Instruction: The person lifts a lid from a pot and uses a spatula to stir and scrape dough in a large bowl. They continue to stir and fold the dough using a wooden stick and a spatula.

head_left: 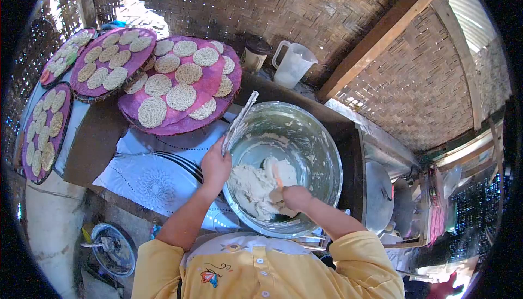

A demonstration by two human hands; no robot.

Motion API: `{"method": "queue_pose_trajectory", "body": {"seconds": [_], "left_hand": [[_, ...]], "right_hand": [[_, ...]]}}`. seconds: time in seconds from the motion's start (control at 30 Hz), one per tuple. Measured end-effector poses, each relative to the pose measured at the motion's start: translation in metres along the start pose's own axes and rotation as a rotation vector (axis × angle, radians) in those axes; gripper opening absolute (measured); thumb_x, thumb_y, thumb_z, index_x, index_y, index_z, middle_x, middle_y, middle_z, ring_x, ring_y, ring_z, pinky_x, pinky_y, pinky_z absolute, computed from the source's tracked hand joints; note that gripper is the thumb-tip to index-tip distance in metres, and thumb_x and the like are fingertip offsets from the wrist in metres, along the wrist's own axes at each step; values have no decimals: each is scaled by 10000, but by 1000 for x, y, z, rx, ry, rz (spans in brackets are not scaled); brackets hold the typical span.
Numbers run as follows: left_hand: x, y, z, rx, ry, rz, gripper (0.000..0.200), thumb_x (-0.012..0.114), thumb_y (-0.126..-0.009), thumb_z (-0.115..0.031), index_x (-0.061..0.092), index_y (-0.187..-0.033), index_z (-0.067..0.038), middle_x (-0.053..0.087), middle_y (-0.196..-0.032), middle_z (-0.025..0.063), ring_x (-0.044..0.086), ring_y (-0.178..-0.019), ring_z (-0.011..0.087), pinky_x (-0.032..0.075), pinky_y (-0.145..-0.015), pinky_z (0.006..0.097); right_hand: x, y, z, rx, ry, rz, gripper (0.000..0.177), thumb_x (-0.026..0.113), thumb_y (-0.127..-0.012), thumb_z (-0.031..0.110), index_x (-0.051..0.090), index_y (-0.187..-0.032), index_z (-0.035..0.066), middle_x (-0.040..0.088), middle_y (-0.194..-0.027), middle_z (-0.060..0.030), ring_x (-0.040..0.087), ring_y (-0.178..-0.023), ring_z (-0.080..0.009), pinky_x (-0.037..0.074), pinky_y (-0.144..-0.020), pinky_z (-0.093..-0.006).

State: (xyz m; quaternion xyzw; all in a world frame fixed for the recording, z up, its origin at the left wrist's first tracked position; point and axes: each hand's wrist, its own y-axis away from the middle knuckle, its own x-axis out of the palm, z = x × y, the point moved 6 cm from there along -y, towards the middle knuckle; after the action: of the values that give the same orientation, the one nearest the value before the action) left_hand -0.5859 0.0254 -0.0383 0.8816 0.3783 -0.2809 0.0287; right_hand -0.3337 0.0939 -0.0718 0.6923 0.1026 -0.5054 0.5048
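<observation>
A large metal basin [328,152] stands before me with pale, sticky dough [253,187] in its lower left part. Inside it, my right hand [297,198] is closed round an orange-handled tool [278,175]. Its head is in the dough, so I cannot make out its shape. At the basin's left rim my left hand [217,165] grips a flat, dough-smeared strip [241,120], which slants up and away along the rim. Smears of dough cling to the basin's inner wall.
Round trays with purple cloth [235,89] bear several lacy pale discs [181,97] at the left. A patterned white cloth [155,187] lies left of the basin. Behind are a plastic pitcher [295,65] and a dark-lidded container [255,54]. A bucket [131,247] stands low left.
</observation>
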Motion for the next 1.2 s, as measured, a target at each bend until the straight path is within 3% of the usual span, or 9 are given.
{"method": "queue_pose_trajectory", "body": {"seconds": [0.17, 0.3, 0.37, 0.53, 0.83, 0.93, 1.03, 1.13, 1.2], "left_hand": [[0, 1, 1, -1, -5, 5, 414, 541, -754, -102, 533, -1168, -82, 609, -990, 206, 595, -859, 366, 469, -766, 432], [-2, 0, -1, -22, -24, 38, 413, 540, -760, -110, 532, -1172, -84, 606, -1001, 208, 596, -866, 362, 469, -769, 428], [-4, 2, -2, -9, -23, 31, 413, 541, -762, -113, 533, -1174, -85, 605, -1005, 210, 597, -870, 360, 469, -771, 424], [-2, 2, -1, -40, -6, 29, 415, 544, -759, -110, 535, -1173, -83, 604, -1004, 212, 596, -877, 359, 467, -783, 413], [-1, 1, 1, 10, 21, -3, 410, 556, -755, -106, 538, -1163, -72, 609, -976, 216, 593, -865, 373, 466, -768, 418], [2, 1, 3, 4, 7, -29, 410, 558, -752, -103, 540, -1161, -72, 608, -978, 218, 594, -860, 375, 469, -760, 416], [3, 0, 3, 8, 25, -43, 410, 560, -751, -98, 540, -1159, -68, 608, -980, 218, 597, -855, 371, 470, -764, 416], [5, 0, 5, 7, 42, -41, 402, 557, -754, -103, 542, -1154, -61, 609, -980, 217, 599, -853, 366, 472, -765, 415], [3, 1, 3, -10, 8, -19, 402, 551, -757, -107, 538, -1156, -56, 609, -980, 217, 600, -853, 364, 473, -767, 416]], "right_hand": [[-5, 19, 64, -207, 94, -37, 158, 565, -719, 135, 639, -816, 33, 648, -775, -155, 646, -694, -311, 521, -588, -388], [-23, 53, 60, -177, 89, -64, 169, 540, -716, 132, 638, -820, 41, 645, -758, -152, 643, -699, -308, 513, -602, -411], [-53, 72, 25, -23, 59, 42, 175, 547, -715, 134, 635, -831, 36, 648, -780, -152, 641, -736, -316, 506, -636, -434], [-47, 89, -82, 535, -23, -117, 168, 555, -754, 160, 661, -827, 52, 643, -810, -179, 630, -803, -338, 509, -700, -417], [4, 23, -126, 694, -273, -72, 279, 497, -780, 189, 656, -931, 17, 611, -1012, -220, 592, -954, -362, 471, -834, -417], [45, -8, -149, 554, -150, 44, 282, 499, -780, 191, 654, -936, 14, 609, -1016, -222, 592, -949, -367, 466, -843, -420], [53, -23, -148, 348, 5, -81, 263, 498, -770, 205, 664, -780, 1, 635, -860, -222, 621, -844, -345, 485, -774, -423], [27, -28, -124, 337, -116, -165, 277, 493, -782, 218, 653, -753, -6, 634, -816, -216, 619, -807, -357, 488, -751, -432], [23, -45, -115, 169, -9, -148, 284, 505, -788, 260, 650, -786, 16, 633, -797, -201, 614, -770, -370, 489, -718, -448]]}}
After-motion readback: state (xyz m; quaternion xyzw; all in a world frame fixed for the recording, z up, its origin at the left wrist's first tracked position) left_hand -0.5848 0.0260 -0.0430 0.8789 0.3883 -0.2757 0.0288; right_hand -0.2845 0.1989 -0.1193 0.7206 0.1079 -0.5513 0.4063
